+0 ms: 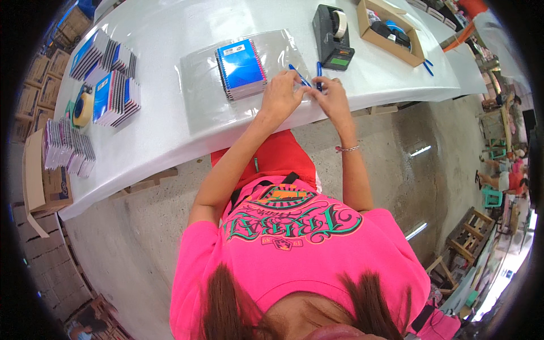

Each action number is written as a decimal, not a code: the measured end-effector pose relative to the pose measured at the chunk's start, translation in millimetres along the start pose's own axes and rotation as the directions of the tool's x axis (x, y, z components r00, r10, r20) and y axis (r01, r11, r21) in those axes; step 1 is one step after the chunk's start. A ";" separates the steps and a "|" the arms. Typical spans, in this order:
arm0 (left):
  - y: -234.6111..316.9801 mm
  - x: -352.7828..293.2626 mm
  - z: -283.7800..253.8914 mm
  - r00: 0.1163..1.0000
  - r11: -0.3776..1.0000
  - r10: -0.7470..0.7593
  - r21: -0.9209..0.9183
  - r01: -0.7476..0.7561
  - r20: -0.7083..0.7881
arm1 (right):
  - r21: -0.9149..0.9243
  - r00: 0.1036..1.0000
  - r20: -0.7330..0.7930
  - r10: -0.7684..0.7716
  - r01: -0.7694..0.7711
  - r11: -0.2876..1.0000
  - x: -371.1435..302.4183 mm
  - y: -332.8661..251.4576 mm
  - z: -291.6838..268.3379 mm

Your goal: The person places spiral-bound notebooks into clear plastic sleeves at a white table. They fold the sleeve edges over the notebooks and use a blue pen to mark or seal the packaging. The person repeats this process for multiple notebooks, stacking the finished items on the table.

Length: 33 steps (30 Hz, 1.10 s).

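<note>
My left hand point(281, 97) is closed near the table's front edge, beside a stack of blue-covered spiral notebooks point(242, 63). The stack lies on a clear plastic sheet point(198, 96). Close to the left fingertips a slim blue pen-like thing point(298, 75) lies slantwise. My right hand point(334, 102) is also closed, its fingertips almost meeting the left ones at the sheet's right side. A second slim blue pen-like thing point(319, 72) stands out by the right fingers; whether they grip it is unclear. What is pinched between the fingertips is too small to make out.
A black tape dispenser point(333, 42) stands beyond my right hand, next to an open cardboard box point(391, 34) of small items. More notebook stacks point(116, 99) and a tape roll point(83, 107) lie at left. A carton point(48, 175) stands by the table's left edge.
</note>
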State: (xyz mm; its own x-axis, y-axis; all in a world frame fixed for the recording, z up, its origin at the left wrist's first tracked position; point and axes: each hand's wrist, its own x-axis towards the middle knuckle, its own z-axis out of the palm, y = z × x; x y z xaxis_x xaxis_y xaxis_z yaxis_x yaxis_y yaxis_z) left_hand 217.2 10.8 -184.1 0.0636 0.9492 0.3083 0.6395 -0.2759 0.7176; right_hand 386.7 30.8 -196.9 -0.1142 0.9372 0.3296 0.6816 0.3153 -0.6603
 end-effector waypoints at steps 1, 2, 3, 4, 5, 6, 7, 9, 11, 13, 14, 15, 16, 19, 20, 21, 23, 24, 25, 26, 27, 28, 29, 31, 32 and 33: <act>1.3 2.5 6.5 0.999 0.997 0.014 0.080 -0.010 -0.049 | 0.003 1.000 -0.006 -0.030 0.030 1.000 -2.9 5.1 3.0; 2.5 3.6 12.4 0.998 0.996 -0.006 0.086 0.011 -0.062 | 0.006 0.998 -0.011 -0.061 0.061 0.998 -4.3 10.1 5.0; 3.0 1.0 15.3 0.996 0.994 -0.035 0.097 0.042 -0.077 | 0.021 0.999 -0.024 -0.048 0.049 0.999 -5.7 5.5 7.0; 2.4 -0.1 17.3 0.994 0.991 -0.065 0.107 0.075 -0.093 | 0.029 1.000 0.006 -0.019 0.019 0.999 -5.8 2.9 3.8; -0.6 0.6 18.8 0.996 0.992 -0.057 0.106 0.065 -0.074 | 0.036 0.999 0.037 0.009 -0.010 0.999 -4.6 -0.1 -0.7; -3.2 0.0 18.9 0.997 0.993 -0.050 0.104 0.055 -0.054 | 0.043 0.997 0.068 0.038 -0.041 0.998 -4.9 -2.7 -3.8; -5.9 -0.4 19.1 0.999 0.994 -0.043 0.102 0.046 -0.034 | 0.086 0.997 0.056 0.056 -0.060 0.994 -5.4 -1.4 -3.4; -9.1 -0.4 19.3 0.998 0.996 -0.067 0.064 0.068 -0.015 | 0.172 0.995 0.033 0.091 -0.095 0.980 -6.5 2.4 -0.5; -11.5 0.1 18.0 0.997 0.998 -0.059 0.014 0.060 -0.053 | 0.360 0.982 0.004 0.187 -0.176 0.916 -7.6 3.8 3.4; -11.0 -0.6 15.4 0.989 0.999 -0.028 -0.044 0.022 -0.146 | 0.435 0.973 -0.007 0.232 -0.206 0.877 -8.9 6.9 6.3; -10.3 -1.8 14.4 0.987 0.998 -0.053 -0.052 0.046 -0.150 | 0.419 0.974 -0.012 0.226 -0.200 0.885 -8.1 9.5 7.2; -5.7 -2.5 10.2 0.985 0.996 -0.079 -0.061 0.070 -0.153 | 0.404 0.975 -0.018 0.220 -0.194 0.894 -7.3 9.5 7.1; -1.2 -3.3 6.1 0.982 0.993 -0.104 -0.070 0.094 -0.156 | 0.330 0.982 -0.011 0.186 -0.172 0.928 -7.5 9.3 6.8; 10.2 -5.7 -3.3 0.966 0.996 -0.089 -0.047 0.080 -0.244 | 0.049 0.998 -0.069 0.013 -0.010 0.999 -8.0 6.5 6.5; 14.8 -5.3 -7.4 0.965 0.995 -0.096 -0.038 0.090 -0.243 | -0.089 0.986 -0.135 -0.099 0.088 0.992 -8.9 6.8 9.3; 19.3 -4.7 -11.7 0.965 0.995 -0.103 -0.028 0.099 -0.243 | -0.230 0.958 -0.184 -0.219 0.175 0.957 -8.5 2.2 10.7; 21.9 -3.3 -15.4 0.963 0.997 -0.076 -0.003 0.078 -0.259 | -0.074 0.946 -0.258 -0.195 0.182 0.981 8.1 -7.5 13.4; 20.2 -2.8 -16.5 0.961 0.999 -0.045 0.014 0.051 -0.274 | 0.008 0.941 -0.290 -0.177 0.188 0.982 16.9 -18.9 12.4; 19.4 -3.4 -17.4 0.958 0.999 -0.013 0.030 0.022 -0.287 | 0.262 0.994 -0.092 0.066 -0.040 0.964 23.6 -36.4 4.0; 18.9 -4.9 -18.4 0.965 1.000 -0.006 -0.015 0.002 -0.263 | 0.427 0.992 0.034 0.125 -0.127 0.895 29.4 -44.8 7.5; 21.0 -5.8 -17.5 0.972 0.998 0.010 -0.066 -0.026 -0.233 | 0.562 0.973 0.158 0.166 -0.227 0.795 37.5 -49.7 10.5; 22.4 -6.8 -16.7 0.979 0.992 0.026 -0.116 -0.050 -0.204 | 0.667 0.941 0.286 0.182 -0.332 0.667 46.6 -50.7 12.7; 22.6 -12.1 -15.2 0.968 0.990 0.057 -0.110 -0.086 -0.245 | 0.570 0.904 0.392 0.169 -0.383 0.727 57.0 -48.9 13.8; 20.2 -31.1 -15.3 0.936 0.985 0.111 -0.087 -0.149 -0.335 | 0.525 0.894 0.427 0.133 -0.365 0.769 56.1 -45.9 14.5; 20.7 -43.0 -18.7 0.982 0.974 -0.070 -0.223 0.029 -0.178 | 0.502 0.889 0.444 0.114 -0.352 0.790 56.9 -42.8 14.4; 22.5 -56.2 -22.8 0.973 0.919 -0.230 -0.327 0.219 0.008 | 0.528 0.886 0.444 0.135 -0.380 0.759 58.9 -35.6 13.1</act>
State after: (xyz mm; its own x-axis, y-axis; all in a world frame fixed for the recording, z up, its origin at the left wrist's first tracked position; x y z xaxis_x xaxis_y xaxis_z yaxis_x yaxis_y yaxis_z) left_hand 210.6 -52.2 -171.0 -0.0790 0.9883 0.1306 0.3516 -0.0949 0.9313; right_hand 346.2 76.7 -162.8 -0.3301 0.9390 -0.0967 0.1790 -0.0383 -0.9831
